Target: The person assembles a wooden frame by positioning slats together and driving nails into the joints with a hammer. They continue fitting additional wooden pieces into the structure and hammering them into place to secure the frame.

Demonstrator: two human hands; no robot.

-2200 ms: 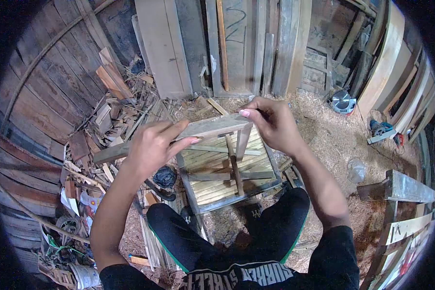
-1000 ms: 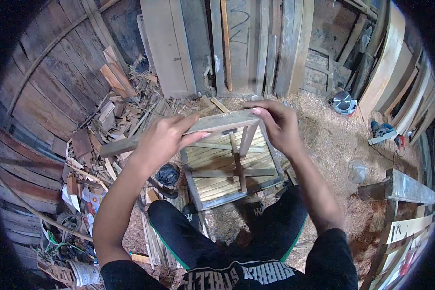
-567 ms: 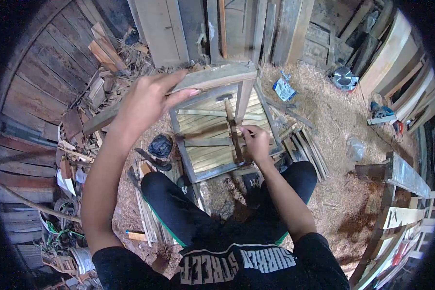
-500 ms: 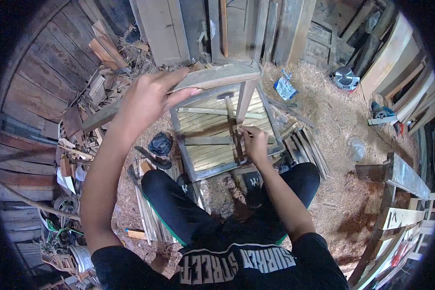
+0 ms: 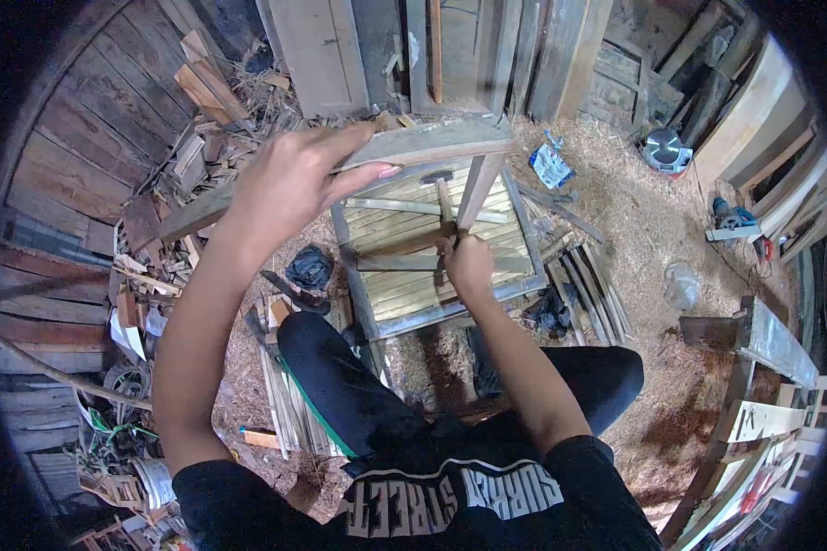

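Note:
My left hand [image 5: 289,188] is closed around a wooden frame [image 5: 432,140] held up in front of me. One bar of it runs across from the left, and another slants down from its right corner. Below lies a panel of light slats [image 5: 404,298] in a grey wooden border, with thin strips across it. My right hand [image 5: 470,268] is closed round the handle of a hammer [image 5: 444,197] over the panel. The hammer's head points away from me, near the panel's far edge. My fingers hide part of the handle.
Scrap wood [image 5: 193,165] is heaped at the left. A black plastic bag [image 5: 310,267] lies beside the panel, and wood strips [image 5: 593,285] lie to its right. A blue power tool [image 5: 733,217] and a circular saw-like tool [image 5: 666,150] are further right. Sawdust covers the floor.
My right hand has gone from a loose finger hold to a fuller grip on the hammer's handle. My right knee has swung outward. The view has shifted slightly.

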